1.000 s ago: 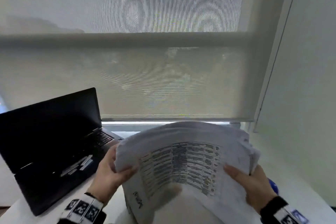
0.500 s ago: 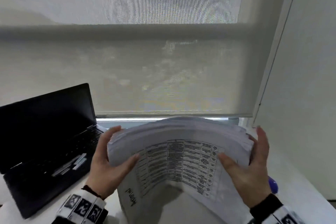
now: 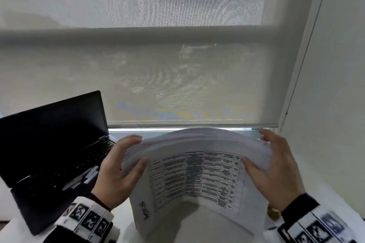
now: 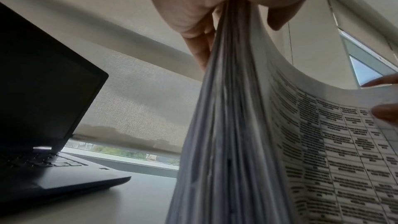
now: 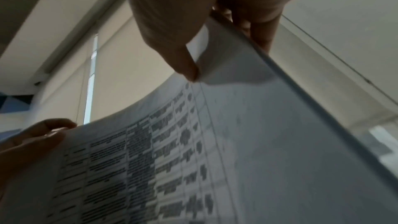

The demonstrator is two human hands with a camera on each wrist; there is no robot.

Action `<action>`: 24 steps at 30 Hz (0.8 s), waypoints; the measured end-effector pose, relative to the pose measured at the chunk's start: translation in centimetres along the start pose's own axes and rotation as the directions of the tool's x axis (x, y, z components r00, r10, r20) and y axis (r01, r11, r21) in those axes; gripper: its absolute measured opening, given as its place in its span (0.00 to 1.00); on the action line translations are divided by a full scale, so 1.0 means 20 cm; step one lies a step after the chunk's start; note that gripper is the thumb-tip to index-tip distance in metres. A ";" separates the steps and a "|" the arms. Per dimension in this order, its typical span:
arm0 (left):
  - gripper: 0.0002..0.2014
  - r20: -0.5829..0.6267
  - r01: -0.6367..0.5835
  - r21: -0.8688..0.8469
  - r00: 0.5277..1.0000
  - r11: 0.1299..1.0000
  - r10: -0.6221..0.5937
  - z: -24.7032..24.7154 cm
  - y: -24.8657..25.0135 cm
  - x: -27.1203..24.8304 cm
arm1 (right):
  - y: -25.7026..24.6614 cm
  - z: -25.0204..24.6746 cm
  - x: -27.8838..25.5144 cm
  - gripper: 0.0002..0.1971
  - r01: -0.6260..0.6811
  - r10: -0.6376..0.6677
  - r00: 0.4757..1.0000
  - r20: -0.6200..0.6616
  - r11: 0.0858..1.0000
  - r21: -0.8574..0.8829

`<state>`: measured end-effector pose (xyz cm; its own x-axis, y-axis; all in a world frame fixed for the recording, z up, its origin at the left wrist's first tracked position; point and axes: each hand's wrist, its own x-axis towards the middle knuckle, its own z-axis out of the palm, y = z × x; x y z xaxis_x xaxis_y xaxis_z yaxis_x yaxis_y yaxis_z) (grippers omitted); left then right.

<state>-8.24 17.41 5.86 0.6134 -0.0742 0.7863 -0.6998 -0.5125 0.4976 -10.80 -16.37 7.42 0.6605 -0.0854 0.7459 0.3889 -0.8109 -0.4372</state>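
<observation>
A thick stack of white paper (image 3: 197, 175) stands on edge on the desk, bowed toward me, its near sheet printed with a table. My left hand (image 3: 118, 171) grips its left edge, thumb on the printed face and fingers behind. My right hand (image 3: 276, 171) grips the right edge the same way. The left wrist view shows the stack's sheet edges (image 4: 226, 125) pinched between thumb and fingers (image 4: 200, 47). In the right wrist view my thumb (image 5: 185, 64) presses the near sheet (image 5: 237, 142).
An open black laptop (image 3: 51, 152) with a dark screen sits on the white desk (image 3: 335, 189) just left of the stack. A lowered roller blind (image 3: 158, 77) covers the window behind. A white wall (image 3: 339, 85) closes the right side.
Both hands have slid up the side edges of the stack, fingers now reaching over the back. The stack stands more upright and squarer, its fanned sheets drawn together.
</observation>
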 end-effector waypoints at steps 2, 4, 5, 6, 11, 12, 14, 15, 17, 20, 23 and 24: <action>0.25 0.012 -0.031 0.062 0.999 0.998 0.031 -0.01 -0.01 0.00 | -0.01 -0.03 0.03 0.32 0.026 -0.014 0.996 0.092 0.991 -0.131; 0.21 0.020 -0.094 0.091 0.996 0.991 0.092 -0.01 -0.01 0.00 | -0.02 -0.06 0.03 0.29 0.055 -0.018 0.986 0.164 0.972 -0.228; 0.20 0.023 -0.116 0.093 0.993 0.989 0.115 -0.01 -0.01 0.01 | -0.03 -0.07 0.03 0.29 0.048 0.001 0.981 0.195 0.969 -0.243; 0.20 0.025 -0.130 0.090 0.991 0.987 0.128 -0.02 -0.02 0.01 | -0.03 -0.08 0.03 0.31 0.029 0.028 0.973 0.227 0.969 -0.244; 0.24 0.086 -0.105 0.065 0.991 0.992 0.100 -0.04 -0.04 0.00 | -0.02 -0.09 0.03 0.39 -0.052 0.176 0.900 0.399 0.952 -0.303; 0.24 0.099 -0.106 0.055 0.990 0.993 0.101 -0.04 -0.05 0.00 | -0.01 -0.09 0.03 0.36 -0.063 0.189 0.896 0.402 0.950 -0.305; 0.24 0.122 -0.083 0.042 0.990 0.996 0.077 -0.05 -0.04 0.01 | -0.02 -0.10 0.05 0.29 -0.120 0.215 0.895 0.391 0.960 -0.254; 0.23 0.134 -0.047 0.057 0.990 0.997 0.039 -0.07 -0.03 0.03 | -0.02 -0.10 0.06 0.25 -0.153 0.226 0.895 0.384 0.966 -0.210; 0.22 0.192 0.028 0.234 0.979 0.972 -0.075 -0.10 0.00 0.11 | -0.03 -0.11 0.06 0.20 -0.189 0.224 0.903 0.366 0.974 -0.129; 0.38 0.410 -0.107 0.677 0.876 0.728 -0.252 -0.08 0.14 0.27 | -0.04 -0.11 0.04 0.18 -0.156 0.172 0.922 0.348 0.985 -0.074; 0.53 0.542 -0.244 0.721 0.782 0.648 -0.309 0.10 0.36 0.37 | -0.07 -0.12 0.04 0.20 -0.133 0.133 0.925 0.357 0.991 -0.026; 0.53 0.589 -0.272 0.694 0.747 0.666 -0.309 0.18 0.42 0.39 | -0.08 -0.12 0.03 0.21 -0.118 0.115 0.923 0.368 0.993 -0.013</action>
<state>-8.04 9.45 14.79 0.8899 -0.4011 0.2174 -0.3791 -0.9152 -0.1369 -12.60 -16.48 9.82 0.8902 0.0411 0.4537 0.2997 -0.8028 -0.5154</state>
